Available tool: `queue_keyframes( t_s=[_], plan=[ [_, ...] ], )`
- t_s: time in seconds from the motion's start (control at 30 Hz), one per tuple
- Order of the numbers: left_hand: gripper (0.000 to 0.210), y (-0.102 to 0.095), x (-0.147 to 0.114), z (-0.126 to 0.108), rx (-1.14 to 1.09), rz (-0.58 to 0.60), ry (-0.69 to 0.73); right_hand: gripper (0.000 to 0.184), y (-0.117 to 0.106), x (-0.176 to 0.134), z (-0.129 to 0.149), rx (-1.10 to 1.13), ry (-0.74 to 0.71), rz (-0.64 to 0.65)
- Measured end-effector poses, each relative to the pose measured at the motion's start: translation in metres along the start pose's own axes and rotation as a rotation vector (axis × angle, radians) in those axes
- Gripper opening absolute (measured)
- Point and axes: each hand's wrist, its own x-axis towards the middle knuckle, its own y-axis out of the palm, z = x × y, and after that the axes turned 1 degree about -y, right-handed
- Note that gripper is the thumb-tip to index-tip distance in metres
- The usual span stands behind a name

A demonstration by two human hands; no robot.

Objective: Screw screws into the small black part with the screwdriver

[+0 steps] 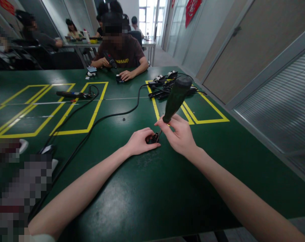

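My right hand (179, 134) pinches a screwdriver (177, 97) at the lower end of its thick dark green handle. The handle leans up to the right, and the thin shaft slants down to the left. Its tip meets or lies beside a small black part (152, 138) with a metal-looking piece on it; exact contact I cannot make out. My left hand (141, 141) has its fingers and thumb closed around that part, low at the green table (132, 201). Some of the part is hidden by the fingers.
Black devices and cables (165, 85) lie piled at the back right. A corded electric screwdriver (74, 94) rests at the left, its cable (104, 116) crossing the table. Yellow tape (97, 111) marks rectangles. Opposite, a person (122, 53) holds a power tool (110, 60) over a small black box (119, 78).
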Motion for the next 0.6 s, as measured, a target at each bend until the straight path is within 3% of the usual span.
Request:
queue_keyframes(
  t_s=[0.23, 0.6],
  plan=[
    [0.036, 0.0004, 0.0000, -0.0005, 0.007, -0.020, 0.001, 0.042, 0.0004, 0.0019, 0.0016, 0.015, 0.005, 0.060],
    [0.033, 0.0013, 0.0005, 0.0001, -0.015, -0.023, 0.003, 0.038, 0.0014, 0.0046, 0.0021, -0.040, -0.021, 0.077]
  ],
)
